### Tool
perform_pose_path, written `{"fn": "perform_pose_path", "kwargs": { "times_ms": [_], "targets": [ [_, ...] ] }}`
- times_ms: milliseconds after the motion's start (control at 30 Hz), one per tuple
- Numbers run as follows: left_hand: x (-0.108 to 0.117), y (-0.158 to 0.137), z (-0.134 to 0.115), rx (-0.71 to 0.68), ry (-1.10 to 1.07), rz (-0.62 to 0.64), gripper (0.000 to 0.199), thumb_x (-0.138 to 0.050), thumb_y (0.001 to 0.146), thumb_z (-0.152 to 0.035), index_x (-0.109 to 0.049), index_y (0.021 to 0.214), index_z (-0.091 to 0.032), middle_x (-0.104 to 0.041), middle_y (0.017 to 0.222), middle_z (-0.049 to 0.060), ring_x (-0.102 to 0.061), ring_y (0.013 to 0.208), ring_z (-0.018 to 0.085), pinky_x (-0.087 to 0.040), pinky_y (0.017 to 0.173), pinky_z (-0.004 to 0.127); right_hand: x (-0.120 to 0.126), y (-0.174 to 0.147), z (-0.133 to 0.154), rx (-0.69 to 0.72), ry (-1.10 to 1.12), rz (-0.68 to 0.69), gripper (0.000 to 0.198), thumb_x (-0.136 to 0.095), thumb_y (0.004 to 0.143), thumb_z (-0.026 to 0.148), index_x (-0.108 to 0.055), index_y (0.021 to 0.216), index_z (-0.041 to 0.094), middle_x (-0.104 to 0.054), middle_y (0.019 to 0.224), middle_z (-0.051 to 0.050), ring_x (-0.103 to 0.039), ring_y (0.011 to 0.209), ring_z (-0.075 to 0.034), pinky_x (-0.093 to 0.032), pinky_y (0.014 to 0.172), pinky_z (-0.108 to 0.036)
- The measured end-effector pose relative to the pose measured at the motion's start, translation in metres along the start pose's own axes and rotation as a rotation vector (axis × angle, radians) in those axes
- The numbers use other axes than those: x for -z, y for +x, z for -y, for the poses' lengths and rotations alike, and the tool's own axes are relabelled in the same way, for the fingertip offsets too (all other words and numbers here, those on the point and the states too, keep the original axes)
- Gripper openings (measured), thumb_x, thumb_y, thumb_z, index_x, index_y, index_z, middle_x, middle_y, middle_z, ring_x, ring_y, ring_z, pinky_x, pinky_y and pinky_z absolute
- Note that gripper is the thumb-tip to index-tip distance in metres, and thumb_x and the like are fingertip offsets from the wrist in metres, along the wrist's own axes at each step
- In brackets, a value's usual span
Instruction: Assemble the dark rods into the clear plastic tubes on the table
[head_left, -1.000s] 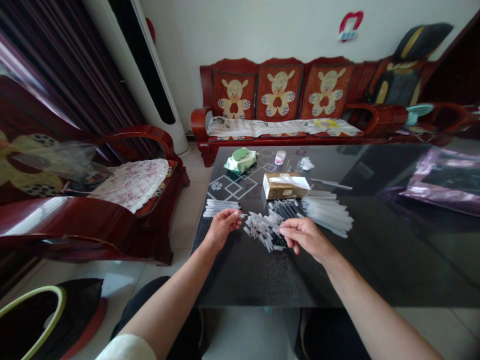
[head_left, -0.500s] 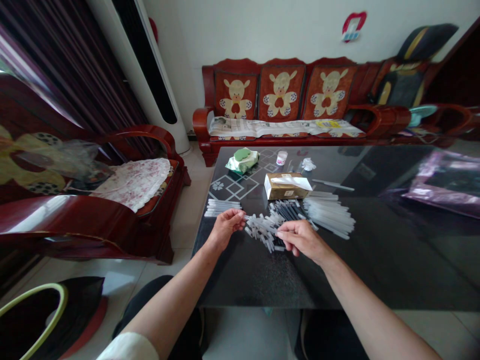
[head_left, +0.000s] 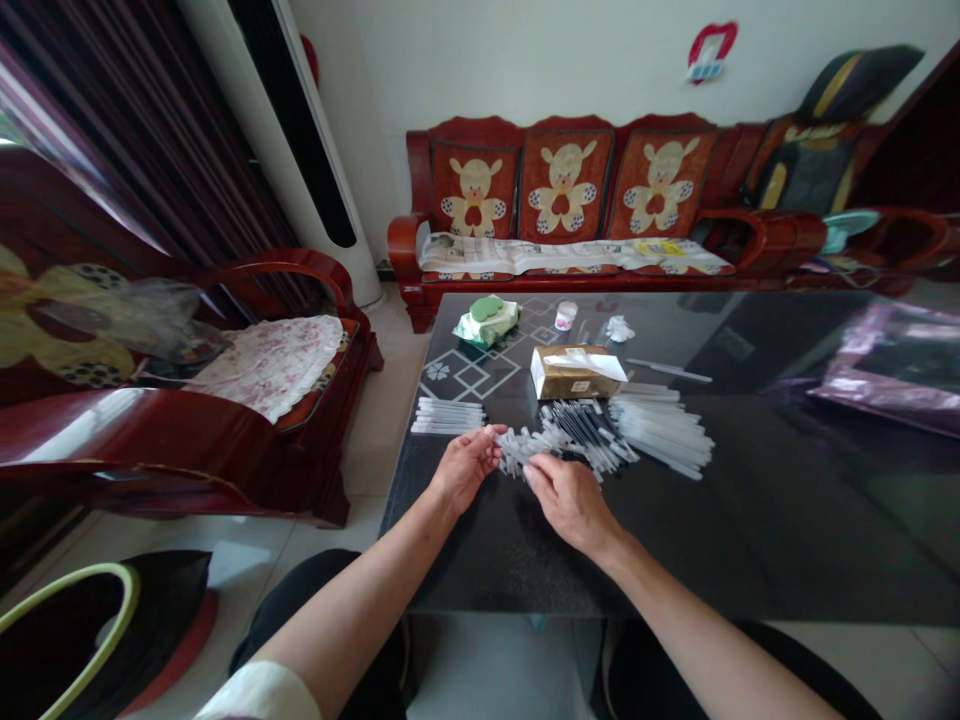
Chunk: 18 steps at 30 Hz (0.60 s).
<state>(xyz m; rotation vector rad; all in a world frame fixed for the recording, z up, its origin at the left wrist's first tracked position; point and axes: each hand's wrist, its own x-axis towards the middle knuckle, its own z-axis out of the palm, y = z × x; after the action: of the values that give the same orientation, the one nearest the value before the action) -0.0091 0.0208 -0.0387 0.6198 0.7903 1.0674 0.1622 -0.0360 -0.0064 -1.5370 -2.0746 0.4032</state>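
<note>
My left hand (head_left: 469, 465) is closed, thumb and forefinger pinched at the left edge of a heap of small, whitish, cap-like pieces (head_left: 551, 437). What sits between its fingertips is too small to name. My right hand (head_left: 566, 497) is closed too, its fingertips pointing left at the heap's near side. Whatever it grips is hidden. Behind the heap lie thin black sticks like pen refills (head_left: 585, 424). To their right spreads a pile of translucent white tubes like pen barrels (head_left: 664, 432). A neat row of whitish sticks (head_left: 448, 416) lies beyond my left hand.
On the dark glossy table (head_left: 712, 560) stand a tissue box (head_left: 577, 372), a green wipes pack (head_left: 487, 322), a small white tub (head_left: 565, 316) and a crumpled tissue (head_left: 619, 328). Purple plastic packaging (head_left: 892, 365) lies at right. A wooden armchair (head_left: 225, 440) flanks the left side.
My right hand has moved left and slightly nearer me, closer to my left hand. My left hand has shifted a little to the right and stays pinched.
</note>
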Motion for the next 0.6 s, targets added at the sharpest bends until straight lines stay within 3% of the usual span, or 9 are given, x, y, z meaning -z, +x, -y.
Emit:
{"fn": "perform_pose_path", "kwargs": {
  "times_ms": [133, 267, 467, 600],
  "targets": [
    [-0.004, -0.002, 0.005, -0.016, 0.001, 0.004, 0.034, -0.075, 0.072, -0.038, -0.071, 0.09, -0.009, -0.058, 0.058, 0.0, -0.051, 0.052, 0.005, -0.043, 0.054, 0.016, -0.008, -0.005, 0.004, 0.046, -0.192, -0.02, 0.029, -0.037, 0.095, 0.03, -0.061, 0.083, 0.021, -0.066, 0.061, -0.005, -0.059, 0.053, -0.017, -0.029, 0.052, -0.028],
    [-0.013, -0.006, 0.011, -0.091, -0.003, -0.043, 0.036, -0.077, 0.067, -0.044, -0.067, 0.077, -0.011, -0.052, 0.055, -0.003, -0.046, 0.049, 0.005, -0.038, 0.05, 0.016, -0.01, -0.008, 0.004, 0.076, -0.249, -0.039, 0.031, -0.034, 0.096, 0.029, -0.061, 0.083, 0.021, -0.067, 0.061, -0.006, -0.059, 0.051, -0.017, -0.028, 0.052, -0.029],
    [-0.02, -0.013, 0.012, -0.16, -0.007, -0.059, 0.036, -0.076, 0.067, -0.045, -0.064, 0.074, -0.012, -0.054, 0.062, -0.002, -0.044, 0.052, 0.005, -0.038, 0.052, 0.018, -0.004, -0.008, 0.009, 0.013, -0.126, -0.011, 0.034, -0.034, 0.096, 0.031, -0.059, 0.075, 0.02, -0.063, 0.057, -0.005, -0.059, 0.052, -0.017, -0.03, 0.054, -0.028],
    [-0.024, -0.016, 0.009, -0.178, -0.084, -0.053, 0.032, -0.079, 0.066, -0.04, -0.063, 0.073, -0.013, -0.058, 0.071, -0.001, -0.046, 0.056, 0.005, -0.041, 0.057, 0.018, -0.002, -0.006, 0.01, -0.016, 0.106, -0.007, 0.036, -0.035, 0.095, 0.033, -0.059, 0.071, 0.02, -0.063, 0.06, -0.005, -0.058, 0.056, -0.017, -0.035, 0.057, -0.027]
  ]
}}
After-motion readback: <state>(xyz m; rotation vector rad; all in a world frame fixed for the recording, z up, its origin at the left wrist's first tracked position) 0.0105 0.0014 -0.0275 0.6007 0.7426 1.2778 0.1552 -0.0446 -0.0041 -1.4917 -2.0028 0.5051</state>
